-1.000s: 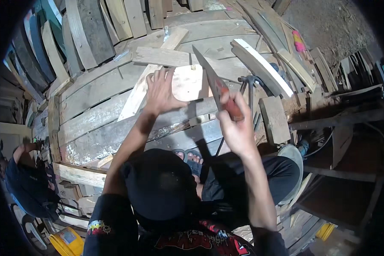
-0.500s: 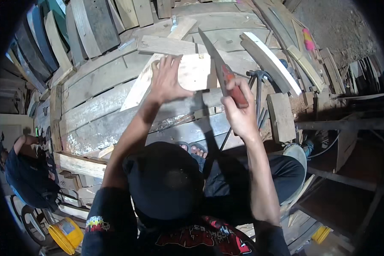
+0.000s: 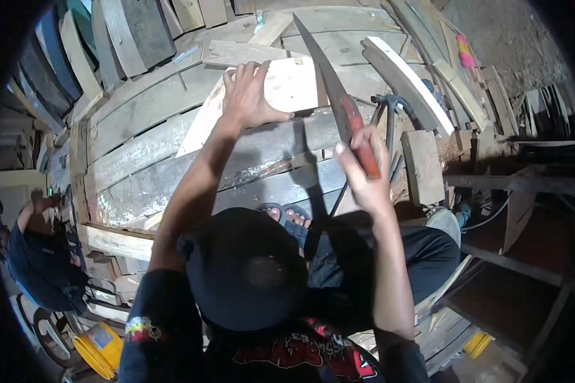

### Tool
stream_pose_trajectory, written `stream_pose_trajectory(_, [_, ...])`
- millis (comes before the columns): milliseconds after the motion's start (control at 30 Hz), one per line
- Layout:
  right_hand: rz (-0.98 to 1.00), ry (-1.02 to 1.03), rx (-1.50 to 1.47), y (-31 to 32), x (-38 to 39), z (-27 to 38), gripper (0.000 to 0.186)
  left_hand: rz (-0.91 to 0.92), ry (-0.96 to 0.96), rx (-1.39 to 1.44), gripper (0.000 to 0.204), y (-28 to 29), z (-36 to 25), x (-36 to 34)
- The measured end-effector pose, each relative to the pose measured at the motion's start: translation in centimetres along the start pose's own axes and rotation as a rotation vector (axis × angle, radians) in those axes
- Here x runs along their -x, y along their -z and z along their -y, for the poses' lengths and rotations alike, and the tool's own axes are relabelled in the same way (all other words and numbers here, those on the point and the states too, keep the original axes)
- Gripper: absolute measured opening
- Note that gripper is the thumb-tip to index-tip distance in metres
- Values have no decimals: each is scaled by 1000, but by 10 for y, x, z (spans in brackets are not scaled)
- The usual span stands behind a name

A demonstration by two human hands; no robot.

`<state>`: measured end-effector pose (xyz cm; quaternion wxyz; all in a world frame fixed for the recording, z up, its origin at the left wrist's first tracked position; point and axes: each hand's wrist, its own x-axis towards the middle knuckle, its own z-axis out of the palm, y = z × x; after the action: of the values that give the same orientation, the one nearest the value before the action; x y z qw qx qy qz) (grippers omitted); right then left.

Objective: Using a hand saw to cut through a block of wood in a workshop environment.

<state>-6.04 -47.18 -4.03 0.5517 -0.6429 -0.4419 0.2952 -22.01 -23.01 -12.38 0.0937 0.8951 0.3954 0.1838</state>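
My left hand point(image 3: 244, 99) is on a pale wooden block point(image 3: 292, 86), its fingers curled over the far left part and its thumb along the near edge. Beneath the block, a light plank point(image 3: 198, 131) slants out toward the lower left. My right hand point(image 3: 367, 169) is closed around the red handle of a handsaw point(image 3: 326, 70). The long blade points away from me and runs beside the block's right end. Whether the teeth touch the wood I cannot tell.
A hammer point(image 3: 390, 105) lies right of the saw, near a white-edged beam point(image 3: 412, 86) and a short wood block point(image 3: 423, 167). Several boards lean at the far left. Another person point(image 3: 45, 255) sits at the left, near a yellow bucket point(image 3: 99, 350).
My right hand has drawn the saw back toward me and slightly right, its handle now nearer. My left hand keeps its hold on the block; the whole view has shifted a little.
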Motion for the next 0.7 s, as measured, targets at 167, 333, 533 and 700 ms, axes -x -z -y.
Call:
stream_pose_trajectory(167, [-52, -118, -39, 3, 105, 25, 30, 63, -6, -60, 136, 9, 23, -8])
stream_pose_trajectory(333, [-78, -247, -160, 39, 178, 53, 35, 24, -57, -39, 133, 8, 11, -8])
stream_pose_trajectory(533, [48, -103, -133, 1, -46, -9, 28, -34, -77, 9, 134, 1, -15, 13])
stream_pose_trajectory(700, [-130, -171, -70, -17, 82, 0, 26, 62, 15, -50, 134, 12, 28, 9])
